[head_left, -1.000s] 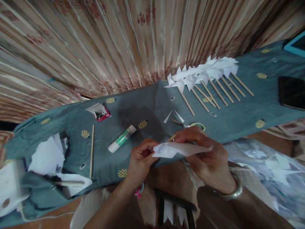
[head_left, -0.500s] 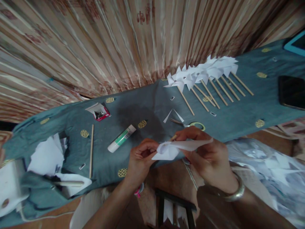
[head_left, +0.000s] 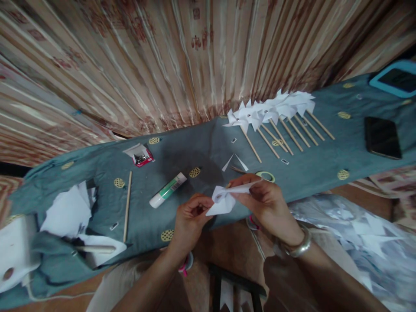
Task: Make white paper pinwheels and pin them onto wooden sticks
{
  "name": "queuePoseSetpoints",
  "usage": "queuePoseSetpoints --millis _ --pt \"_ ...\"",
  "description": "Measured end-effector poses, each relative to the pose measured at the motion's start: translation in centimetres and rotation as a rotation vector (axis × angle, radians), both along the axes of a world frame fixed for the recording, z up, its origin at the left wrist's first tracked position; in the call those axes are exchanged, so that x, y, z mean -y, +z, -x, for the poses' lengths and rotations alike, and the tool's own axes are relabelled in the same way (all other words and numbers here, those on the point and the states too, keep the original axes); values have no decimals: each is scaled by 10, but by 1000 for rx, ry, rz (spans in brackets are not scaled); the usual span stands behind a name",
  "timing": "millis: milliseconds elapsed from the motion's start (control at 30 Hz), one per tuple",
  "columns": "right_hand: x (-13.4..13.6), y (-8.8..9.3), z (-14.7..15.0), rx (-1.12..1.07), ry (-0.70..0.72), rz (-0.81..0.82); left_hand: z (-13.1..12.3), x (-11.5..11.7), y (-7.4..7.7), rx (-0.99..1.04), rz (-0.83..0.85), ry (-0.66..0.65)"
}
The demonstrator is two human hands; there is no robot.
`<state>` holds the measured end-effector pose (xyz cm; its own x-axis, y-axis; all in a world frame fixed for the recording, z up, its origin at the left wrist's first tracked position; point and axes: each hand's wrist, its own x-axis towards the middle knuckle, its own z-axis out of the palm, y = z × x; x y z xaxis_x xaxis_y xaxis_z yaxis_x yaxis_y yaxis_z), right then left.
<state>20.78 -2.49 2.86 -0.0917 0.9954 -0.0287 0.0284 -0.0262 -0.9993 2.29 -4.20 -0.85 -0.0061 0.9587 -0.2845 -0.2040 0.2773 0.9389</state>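
Both hands hold one white paper pinwheel (head_left: 222, 203) with curled, folded blades, just over the near edge of the cloth. My left hand (head_left: 192, 219) pinches its left corner between thumb and fingers. The right side is gripped by my right hand (head_left: 271, 208), which wears a silver bangle; its fingers partly cover a flat blade. Right behind that hand lie scissors (head_left: 265, 176) with a pale green handle, partly hidden. Beyond them rest two thin paper slivers (head_left: 241, 162). A green and white glue stick (head_left: 168, 190) lies to the left of my left hand.
Finished-looking pinwheels (head_left: 273, 110) on wooden sticks lie in a row at the back. Leftward are a red box of metal pins (head_left: 143, 158), a loose stick (head_left: 128, 207) and stacked paper (head_left: 68, 210). A phone (head_left: 383, 136) and a blue-framed device (head_left: 394, 80) lie right.
My right hand has moved left, closer to my left hand, and the paper blade it holds now points less far right. The camera view has shifted slightly.
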Motion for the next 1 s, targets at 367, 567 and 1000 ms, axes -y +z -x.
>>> queuePoseSetpoints --millis 367,567,1000 --pt "-3 -6 11 156 54 -111 12 6 4 -48 17 -29" --pt "-4 -15 14 158 102 -61 13 9 11 -74 79 -34" --pt "-15 -36 18 163 425 107 5 46 -5 58 198 92"
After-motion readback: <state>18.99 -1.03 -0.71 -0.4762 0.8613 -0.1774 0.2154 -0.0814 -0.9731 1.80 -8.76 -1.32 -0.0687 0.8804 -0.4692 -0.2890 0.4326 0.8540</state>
